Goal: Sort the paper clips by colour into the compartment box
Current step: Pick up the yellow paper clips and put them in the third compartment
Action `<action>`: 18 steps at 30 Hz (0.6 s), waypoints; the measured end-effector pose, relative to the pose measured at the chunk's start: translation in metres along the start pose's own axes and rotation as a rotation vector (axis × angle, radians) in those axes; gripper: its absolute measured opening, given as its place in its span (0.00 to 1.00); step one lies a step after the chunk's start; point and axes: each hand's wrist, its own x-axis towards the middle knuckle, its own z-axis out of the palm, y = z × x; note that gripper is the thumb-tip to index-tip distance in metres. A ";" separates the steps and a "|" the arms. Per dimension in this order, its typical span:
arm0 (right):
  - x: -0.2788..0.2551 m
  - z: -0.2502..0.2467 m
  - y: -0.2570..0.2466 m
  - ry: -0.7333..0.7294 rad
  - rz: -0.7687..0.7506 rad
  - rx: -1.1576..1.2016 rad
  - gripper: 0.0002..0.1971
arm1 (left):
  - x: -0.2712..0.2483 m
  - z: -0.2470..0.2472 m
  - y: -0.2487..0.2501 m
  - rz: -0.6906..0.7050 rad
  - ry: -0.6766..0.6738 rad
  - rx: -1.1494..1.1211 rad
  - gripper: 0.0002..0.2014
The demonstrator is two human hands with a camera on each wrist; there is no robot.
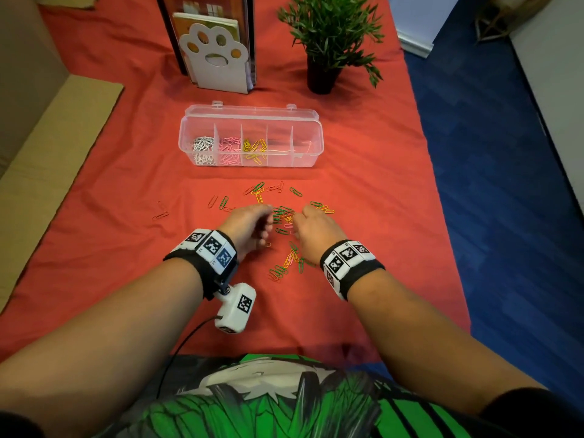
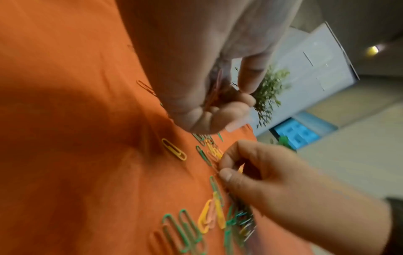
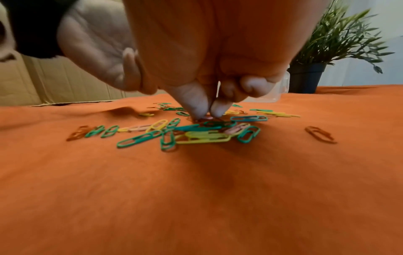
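Left hand (image 1: 249, 224) over the orange cloth (image 1: 363, 200), fingers curled around some red paper clips (image 2: 214, 89) kept in the palm. Right hand (image 1: 311, 230) just beside it, thumb and forefinger closed as a pinch down in the loose pile of clips (image 3: 196, 131); whether a clip is caught between them, cannot tell. Green, yellow and red ones scattered around both hands. Further back the compartment box (image 1: 311, 153), lid open: white clips (image 1: 202, 143) in the leftmost compartment, then pink clips (image 1: 229, 148), then yellow clips (image 1: 254, 148)
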 end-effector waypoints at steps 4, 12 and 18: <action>-0.009 0.000 0.012 -0.040 0.092 0.135 0.11 | 0.014 0.009 -0.011 0.307 0.180 0.714 0.13; -0.016 0.003 0.024 0.026 0.199 0.215 0.10 | 0.018 0.026 -0.012 0.471 0.198 1.265 0.10; -0.011 0.006 0.006 0.079 0.108 0.049 0.11 | 0.016 0.015 -0.013 0.297 0.186 1.176 0.10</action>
